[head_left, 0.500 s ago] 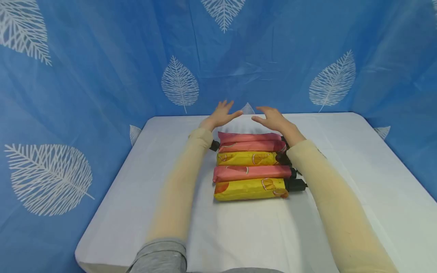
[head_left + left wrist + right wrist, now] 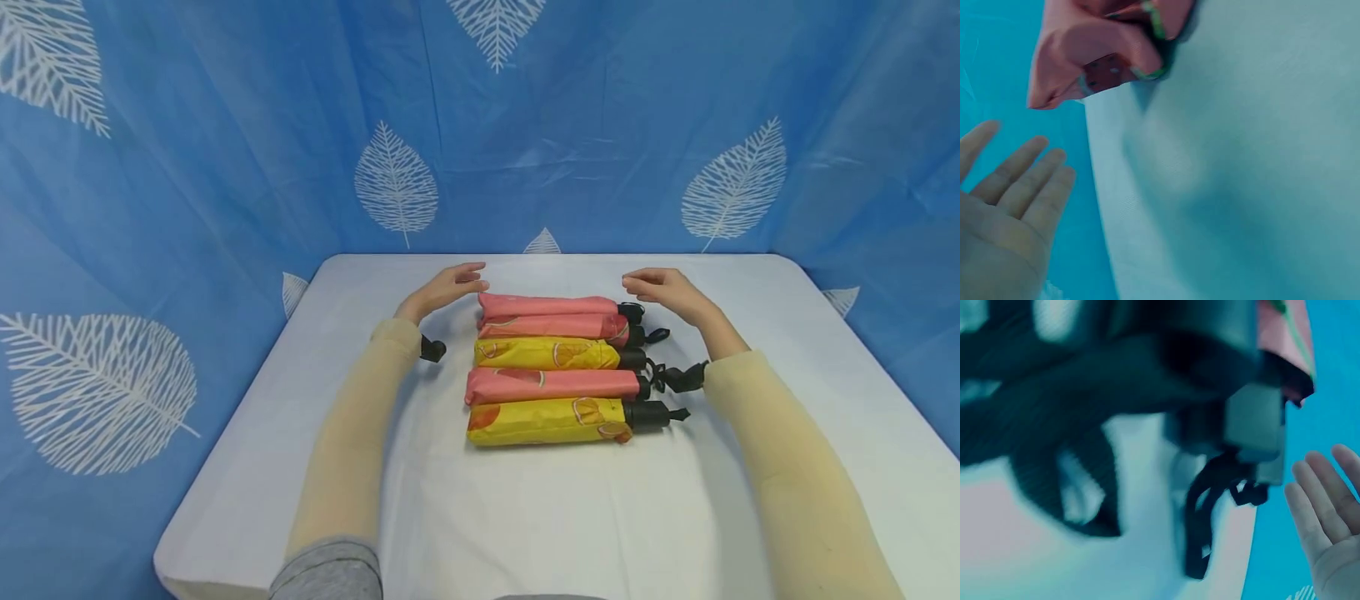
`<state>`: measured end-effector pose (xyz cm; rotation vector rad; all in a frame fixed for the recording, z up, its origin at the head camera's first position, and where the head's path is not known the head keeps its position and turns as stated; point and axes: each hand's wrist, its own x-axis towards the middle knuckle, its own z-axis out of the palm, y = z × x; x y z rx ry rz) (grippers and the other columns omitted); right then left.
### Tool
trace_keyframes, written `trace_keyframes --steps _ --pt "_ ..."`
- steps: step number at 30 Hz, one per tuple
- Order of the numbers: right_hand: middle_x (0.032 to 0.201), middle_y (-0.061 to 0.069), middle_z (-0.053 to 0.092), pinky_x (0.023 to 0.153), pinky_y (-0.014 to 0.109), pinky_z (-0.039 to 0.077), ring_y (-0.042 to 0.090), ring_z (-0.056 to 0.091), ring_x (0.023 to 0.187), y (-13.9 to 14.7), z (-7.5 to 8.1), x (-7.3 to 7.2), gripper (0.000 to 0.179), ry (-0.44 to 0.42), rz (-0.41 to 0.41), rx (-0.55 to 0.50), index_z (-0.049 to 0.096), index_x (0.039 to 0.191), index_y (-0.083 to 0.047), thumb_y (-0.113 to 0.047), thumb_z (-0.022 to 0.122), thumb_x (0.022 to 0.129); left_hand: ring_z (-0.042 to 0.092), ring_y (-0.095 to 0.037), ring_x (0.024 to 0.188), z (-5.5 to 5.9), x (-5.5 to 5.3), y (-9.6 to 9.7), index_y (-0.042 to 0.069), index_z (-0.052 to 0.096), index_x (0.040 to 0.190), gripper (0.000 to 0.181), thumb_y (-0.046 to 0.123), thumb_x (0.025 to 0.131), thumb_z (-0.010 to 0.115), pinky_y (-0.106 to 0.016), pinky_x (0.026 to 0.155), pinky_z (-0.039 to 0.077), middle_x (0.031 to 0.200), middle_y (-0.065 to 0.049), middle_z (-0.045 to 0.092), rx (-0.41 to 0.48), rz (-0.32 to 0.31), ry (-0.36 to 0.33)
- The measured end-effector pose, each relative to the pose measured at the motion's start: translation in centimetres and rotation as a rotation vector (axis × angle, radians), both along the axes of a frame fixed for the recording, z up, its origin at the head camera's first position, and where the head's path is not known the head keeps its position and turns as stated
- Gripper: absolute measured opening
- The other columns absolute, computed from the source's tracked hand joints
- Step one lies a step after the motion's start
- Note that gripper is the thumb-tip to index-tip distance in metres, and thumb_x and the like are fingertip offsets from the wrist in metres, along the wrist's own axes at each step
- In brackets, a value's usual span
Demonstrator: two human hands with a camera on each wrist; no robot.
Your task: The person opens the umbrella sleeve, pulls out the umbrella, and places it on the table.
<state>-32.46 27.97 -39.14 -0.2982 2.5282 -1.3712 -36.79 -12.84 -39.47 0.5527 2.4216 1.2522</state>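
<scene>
Several folded umbrellas lie side by side in a stack of rows on the white table: pink ones, such as the farthest pink umbrella (image 2: 547, 307), and yellow ones, such as the nearest yellow umbrella (image 2: 547, 422). Their black handles (image 2: 645, 414) point right. My left hand (image 2: 448, 290) is by the left end of the farthest pink umbrella, fingers extended and holding nothing. Beyond that umbrella's handle, my right hand (image 2: 667, 292) hovers with fingers extended and nothing in it. In the right wrist view, dark handles and a wrist strap (image 2: 1200, 519) fill much of the picture, partly blurred.
The white table (image 2: 555, 517) has rounded corners. Behind and beside it hangs a blue curtain (image 2: 570, 133) with white leaf prints. A small black piece (image 2: 432, 348) sits at the left wrist, and another black piece (image 2: 684, 377) is at the right wrist.
Both hands have moved apart, the left to the left and the right to the right, and both have come down and nearer. The umbrellas stay in place, their handles now more exposed.
</scene>
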Motion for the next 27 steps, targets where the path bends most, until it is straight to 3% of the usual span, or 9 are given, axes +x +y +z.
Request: trace_keyframes --steps 4,10,18,27 --pt "0.138 0.028 0.040 0.102 0.052 0.031 0.041 0.040 0.126 0.8 -1.3 0.3 0.064 -0.019 -0.001 -0.008 0.039 0.140 0.005 -0.039 0.054 0.096 0.035 -0.024 0.133 -1.7 0.2 0.1 0.017 0.030 0.150 0.068 0.033 0.091 0.061 -0.044 0.105 0.031 0.146 -0.015 0.036 0.088 -0.011 -0.031" --pt "0.138 0.028 0.040 0.102 0.053 0.031 0.042 0.041 0.124 1.5 -2.4 0.8 0.062 -0.039 0.022 -0.007 0.040 0.139 0.006 -0.035 0.056 0.096 0.041 -0.025 0.126 -3.5 0.4 0.3 0.012 0.035 0.147 0.064 0.028 0.092 0.062 -0.042 0.102 0.035 0.140 -0.013 0.043 0.093 -0.021 -0.046" --pt "0.138 0.030 0.040 0.099 0.054 0.033 0.042 0.043 0.121 2.2 -3.9 1.2 0.058 -0.065 0.043 0.009 0.040 0.140 0.005 -0.021 0.062 0.093 0.048 -0.024 0.118 -4.8 0.5 0.6 0.004 0.040 0.143 0.058 0.022 0.092 0.062 -0.037 0.098 0.040 0.130 -0.013 0.053 0.146 -0.048 -0.076" --pt "0.133 0.029 0.046 0.094 0.052 0.041 0.041 0.045 0.120 2.2 -4.8 0.7 0.053 0.015 0.039 0.083 0.042 0.139 0.003 -0.017 0.061 0.093 0.051 -0.019 0.098 -5.5 0.3 1.6 0.006 0.042 0.142 0.055 0.017 0.092 0.063 -0.031 0.090 0.044 0.121 -0.012 0.057 0.150 0.006 -0.075"
